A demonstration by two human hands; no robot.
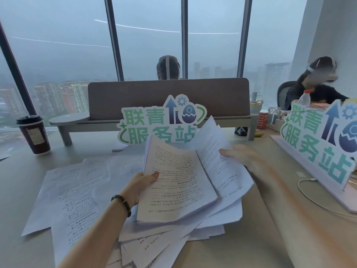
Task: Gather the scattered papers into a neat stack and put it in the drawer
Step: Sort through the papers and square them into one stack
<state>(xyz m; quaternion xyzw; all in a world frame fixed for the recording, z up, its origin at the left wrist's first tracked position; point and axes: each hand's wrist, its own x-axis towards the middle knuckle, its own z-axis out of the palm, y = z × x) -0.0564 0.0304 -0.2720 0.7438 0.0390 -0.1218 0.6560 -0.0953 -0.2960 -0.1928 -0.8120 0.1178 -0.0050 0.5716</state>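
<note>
My left hand (140, 184) grips the left edge of a thick stack of printed papers (174, 186), held tilted above the desk. My right hand (238, 154), blurred, holds a few loose sheets (209, 139) that fan up against the stack's right side. More printed sheets lie scattered on the desk: a spread at the left (73, 192) and a messy pile under and in front of the stack (170, 240). No drawer is in view.
A dark lidded coffee cup (33, 135) stands at the far left. A green cut-out sign (160, 122) stands behind the papers, another sign (320, 142) at the right with a white cable (307, 192). A grey divider (168, 97) crosses the back; two people sit beyond.
</note>
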